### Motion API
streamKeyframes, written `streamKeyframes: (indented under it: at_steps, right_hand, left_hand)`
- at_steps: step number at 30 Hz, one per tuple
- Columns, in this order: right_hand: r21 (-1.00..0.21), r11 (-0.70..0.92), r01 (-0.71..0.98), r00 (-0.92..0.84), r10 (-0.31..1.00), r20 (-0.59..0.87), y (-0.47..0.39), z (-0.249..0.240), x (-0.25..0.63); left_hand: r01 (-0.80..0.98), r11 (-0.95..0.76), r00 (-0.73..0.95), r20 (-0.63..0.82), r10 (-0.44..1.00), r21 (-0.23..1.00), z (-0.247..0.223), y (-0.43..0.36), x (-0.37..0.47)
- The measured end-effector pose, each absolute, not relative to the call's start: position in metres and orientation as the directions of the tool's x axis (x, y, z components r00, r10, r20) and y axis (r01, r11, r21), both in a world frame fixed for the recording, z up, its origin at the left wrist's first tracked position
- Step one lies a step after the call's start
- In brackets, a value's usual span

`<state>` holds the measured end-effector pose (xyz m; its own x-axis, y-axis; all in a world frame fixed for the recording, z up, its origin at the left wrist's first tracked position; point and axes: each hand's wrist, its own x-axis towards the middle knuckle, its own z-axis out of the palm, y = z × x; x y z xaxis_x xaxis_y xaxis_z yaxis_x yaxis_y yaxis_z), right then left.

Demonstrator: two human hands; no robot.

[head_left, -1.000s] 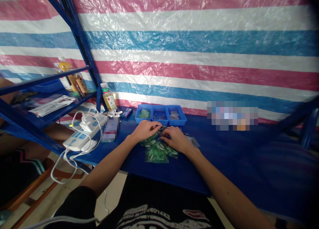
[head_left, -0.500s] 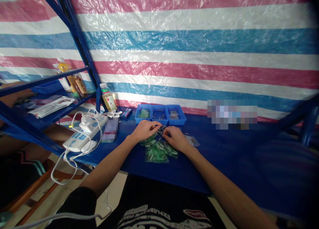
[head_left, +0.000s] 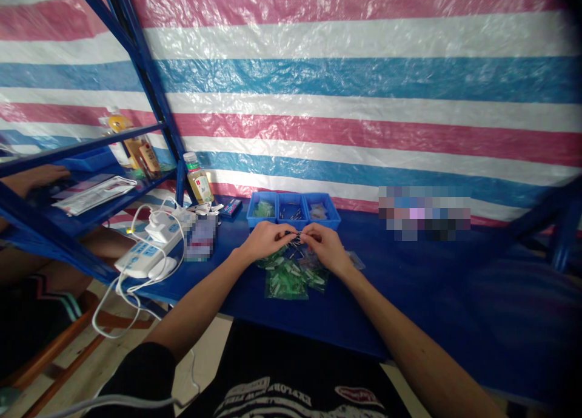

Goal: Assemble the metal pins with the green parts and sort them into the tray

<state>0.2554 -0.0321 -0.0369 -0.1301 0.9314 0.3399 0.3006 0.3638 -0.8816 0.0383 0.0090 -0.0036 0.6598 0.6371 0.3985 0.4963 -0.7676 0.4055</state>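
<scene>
Green packets [head_left: 286, 281] are lying nearest, in front of the blue bins [head_left: 291, 222]. Between them, the left hand [head_left: 266, 240] and right hand [head_left: 326, 247] are curling their fingertips close together over thin dark pieces [head_left: 295, 246]; any grip is too small to tell. Striped sheeting [head_left: 345, 124] is hanging behind the bins.

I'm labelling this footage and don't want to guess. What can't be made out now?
All in the head view:
- What the left hand and right hand hold, if anything: too small, behind fingers.
- Things at right, by the striped sheet: pixelated.
- Item beside the power strip: pixelated.
- The other person's torso: cut off at the left edge.
- What the right bin holds: too small, blurred.
</scene>
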Motion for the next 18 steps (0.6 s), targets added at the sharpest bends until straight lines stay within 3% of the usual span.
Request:
streamKeyframes:
  at_steps: [18]
  right_hand:
    - [-0.792, 0.421, 0.443, -0.054, 0.894, 0.445, -0.0366, -0.0314, 0.2552]
  left_hand:
    - [0.525, -0.756, 0.645, 0.397, 0.653, 0.392, -0.0018, 0.0082, 0.0378]
